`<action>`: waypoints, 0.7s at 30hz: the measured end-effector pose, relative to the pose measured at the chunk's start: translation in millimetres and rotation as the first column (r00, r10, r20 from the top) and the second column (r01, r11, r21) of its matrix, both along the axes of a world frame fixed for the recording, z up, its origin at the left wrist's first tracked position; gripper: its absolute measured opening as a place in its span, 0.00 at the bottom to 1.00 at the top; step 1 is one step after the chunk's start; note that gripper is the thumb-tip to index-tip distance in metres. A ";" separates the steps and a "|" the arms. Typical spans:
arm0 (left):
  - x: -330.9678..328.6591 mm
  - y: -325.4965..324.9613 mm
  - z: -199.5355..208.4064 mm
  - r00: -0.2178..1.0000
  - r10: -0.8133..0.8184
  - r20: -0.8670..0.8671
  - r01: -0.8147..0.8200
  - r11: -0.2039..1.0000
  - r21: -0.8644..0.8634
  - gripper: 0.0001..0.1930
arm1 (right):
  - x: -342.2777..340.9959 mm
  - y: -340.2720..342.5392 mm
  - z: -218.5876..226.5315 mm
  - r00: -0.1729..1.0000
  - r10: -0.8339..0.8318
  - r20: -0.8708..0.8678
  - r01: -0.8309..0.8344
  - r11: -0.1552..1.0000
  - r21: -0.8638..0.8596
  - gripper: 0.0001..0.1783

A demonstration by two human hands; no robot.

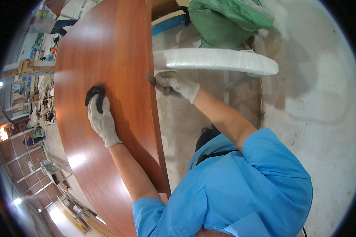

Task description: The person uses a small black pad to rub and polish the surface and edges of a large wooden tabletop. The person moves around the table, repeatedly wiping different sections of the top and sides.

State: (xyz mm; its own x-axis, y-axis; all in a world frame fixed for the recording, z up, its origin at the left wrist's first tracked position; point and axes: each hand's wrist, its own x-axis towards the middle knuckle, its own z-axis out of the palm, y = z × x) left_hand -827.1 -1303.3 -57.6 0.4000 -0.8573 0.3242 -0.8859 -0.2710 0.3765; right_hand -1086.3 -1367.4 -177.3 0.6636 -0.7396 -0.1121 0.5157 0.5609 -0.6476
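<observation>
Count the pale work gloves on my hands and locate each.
2: one pale work glove is on your left hand, gripping a black wad on the wooden panel; the other glove is on your right hand, pinching a thin flat tool at its edge.

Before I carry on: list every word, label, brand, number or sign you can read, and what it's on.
No readable text anywhere in view.
Wooden panel: no lettering visible.
Thin flat tool and dark cloth: no markings can be made out.
Green sack and white-wrapped board: none legible.
Background goods at far left: too small and blurred to read.
</observation>
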 end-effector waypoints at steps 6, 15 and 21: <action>0.5 -0.2 0.2 1.000 -0.020 0.010 0.019 1.000 0.001 0.24 | 3.6 -1.2 10.8 0.999 -0.047 -0.024 0.049 0.993 0.111 0.20; 1.6 -0.5 -1.0 1.000 -0.007 -0.011 0.007 1.000 0.008 0.23 | 18.1 -4.0 -1.8 0.955 -0.067 0.288 -0.006 0.969 0.245 0.17; 5.7 1.6 -1.9 1.000 -0.023 -0.011 0.023 1.000 -0.008 0.23 | 2.5 28.1 1.1 0.975 0.062 0.215 -0.058 0.998 -0.025 0.17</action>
State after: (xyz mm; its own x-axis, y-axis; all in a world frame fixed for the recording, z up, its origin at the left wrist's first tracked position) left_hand -821.4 -1301.7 -59.5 0.3841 -0.8638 0.3262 -0.8874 -0.2478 0.3886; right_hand -1083.8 -1339.3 -176.2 0.7139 -0.6984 0.0519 0.6101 0.5839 -0.5356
